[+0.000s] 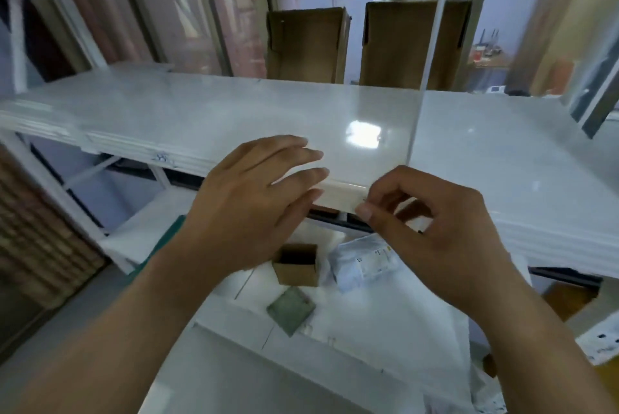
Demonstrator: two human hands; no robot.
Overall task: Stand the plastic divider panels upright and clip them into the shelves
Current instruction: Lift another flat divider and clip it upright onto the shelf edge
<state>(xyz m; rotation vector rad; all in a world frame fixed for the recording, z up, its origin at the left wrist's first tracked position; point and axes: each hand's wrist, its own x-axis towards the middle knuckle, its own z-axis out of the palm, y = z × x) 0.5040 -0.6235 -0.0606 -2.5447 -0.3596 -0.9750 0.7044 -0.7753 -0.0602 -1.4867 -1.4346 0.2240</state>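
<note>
A clear divider panel stands upright on the white shelf, its lower front corner at the shelf's edge. The left hand lies flat and spread against that edge; the right hand pinches there, around something too small to make out.

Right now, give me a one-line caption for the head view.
Clear divider panel stands upright on the white shelf; left hand and right hand work at its front edge.
</note>
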